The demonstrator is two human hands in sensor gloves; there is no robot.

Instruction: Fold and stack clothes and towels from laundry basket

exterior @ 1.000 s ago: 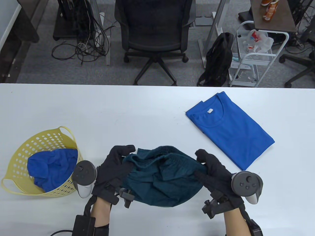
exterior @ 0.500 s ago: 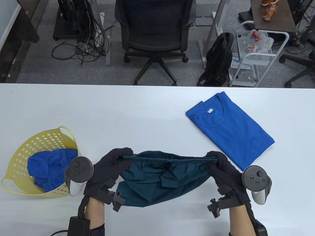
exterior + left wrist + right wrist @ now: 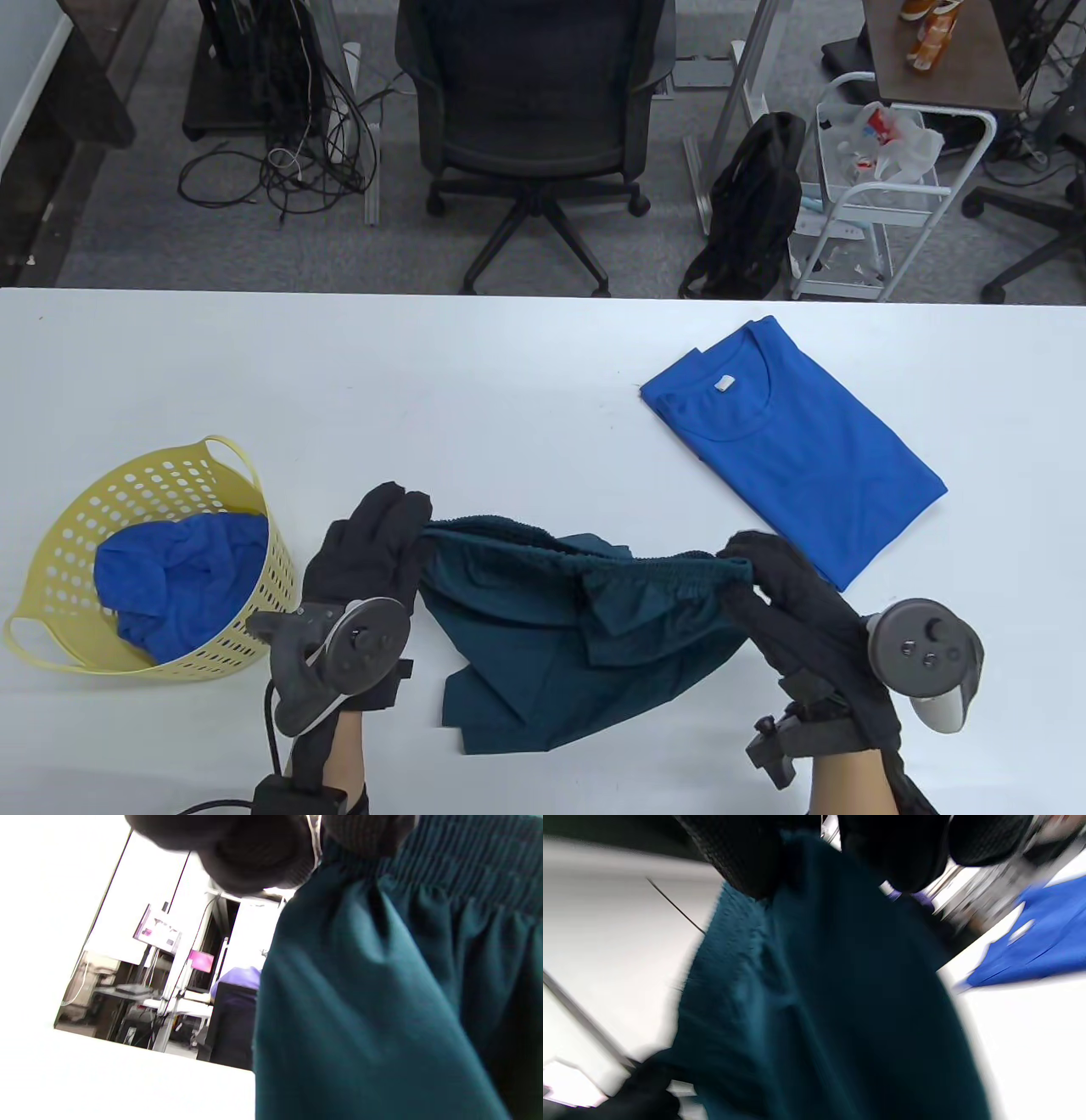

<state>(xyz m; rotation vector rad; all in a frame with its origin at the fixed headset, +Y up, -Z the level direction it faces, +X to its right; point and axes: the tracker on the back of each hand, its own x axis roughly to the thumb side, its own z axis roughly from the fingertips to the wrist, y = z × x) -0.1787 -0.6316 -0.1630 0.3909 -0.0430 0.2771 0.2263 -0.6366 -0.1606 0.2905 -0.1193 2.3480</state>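
Dark teal shorts with an elastic waistband hang above the near table edge, held up by both hands. My left hand grips the waistband's left end; my right hand pinches its right end. The legs droop toward the table. Teal cloth fills the left wrist view beneath my left fingers. The right wrist view is blurred, with teal cloth under my right fingers. A yellow laundry basket at the left holds a crumpled blue cloth. A folded blue T-shirt lies at the right.
Beyond the white table stand a black office chair, a black backpack and a white wire cart. Cables lie on the floor at the back left.
The shorts went from a bunched lump to stretched wide by the waistband. Both hands moved apart; the left wrist has since rotated, and the shorts' legs now hang lower.
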